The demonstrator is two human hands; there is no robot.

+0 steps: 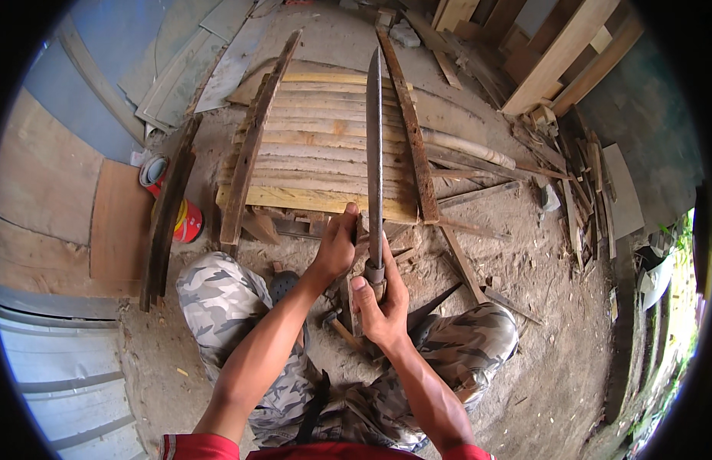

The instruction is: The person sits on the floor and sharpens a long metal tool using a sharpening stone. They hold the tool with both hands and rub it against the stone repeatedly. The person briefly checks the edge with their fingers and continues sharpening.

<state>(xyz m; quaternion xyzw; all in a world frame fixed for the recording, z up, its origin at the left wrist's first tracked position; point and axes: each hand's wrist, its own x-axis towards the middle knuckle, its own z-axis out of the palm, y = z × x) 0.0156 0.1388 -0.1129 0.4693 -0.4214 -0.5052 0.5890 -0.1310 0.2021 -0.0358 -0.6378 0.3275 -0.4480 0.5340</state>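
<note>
I see the right grip (386, 313) closed round the handle (375, 274) of a long grey steel machete (374, 153), whose twisting could cut the curled left grip (337, 247), its contents unclear to me.

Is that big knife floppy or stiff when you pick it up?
Probably stiff: the knife looks straight, with no sag, beyond the right hand. It may feel tip-heavy, since most of its length sticks out past that hand.
</note>
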